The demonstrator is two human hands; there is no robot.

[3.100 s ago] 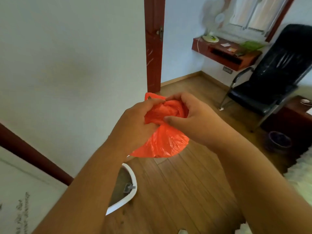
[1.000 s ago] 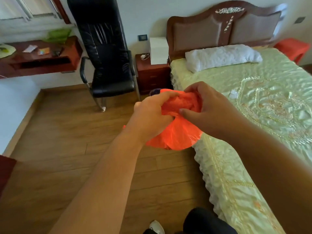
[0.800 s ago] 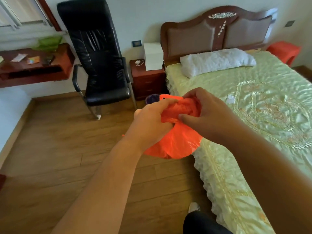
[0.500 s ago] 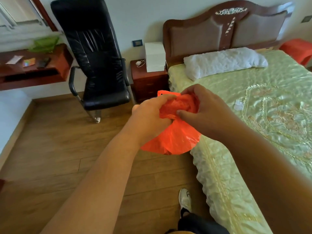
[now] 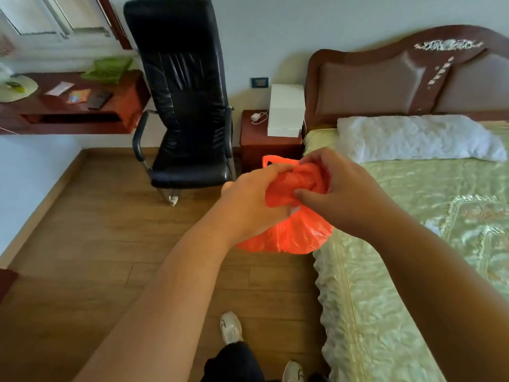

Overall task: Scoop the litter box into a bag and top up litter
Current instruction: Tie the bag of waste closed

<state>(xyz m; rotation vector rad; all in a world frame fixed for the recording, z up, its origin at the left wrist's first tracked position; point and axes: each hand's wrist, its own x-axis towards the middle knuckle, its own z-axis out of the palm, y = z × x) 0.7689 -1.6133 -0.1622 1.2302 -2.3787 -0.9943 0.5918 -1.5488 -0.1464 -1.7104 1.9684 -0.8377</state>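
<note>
- I see the crumpled orange plastic bag held in the air in front of me, above the wooden plank floor and right at the edge of the bed with the green satin cover.
- Its long axis runs roughly up and down: the gathered mouth and one loop handle point up and away, the rounded belly hangs down.
- My left hand grips the bunched top from the left, fingers curled into the plastic.
- My right hand grips the same bunch from the right, thumb and fingers clamped on it, touching the left hand's fingertips.
- Beyond the bag stand a black leather armchair and a reddish wooden nightstand bearing a white box.
- A white pillow lies at the bed's head.
- A white shoe shows on the floor below.
</note>
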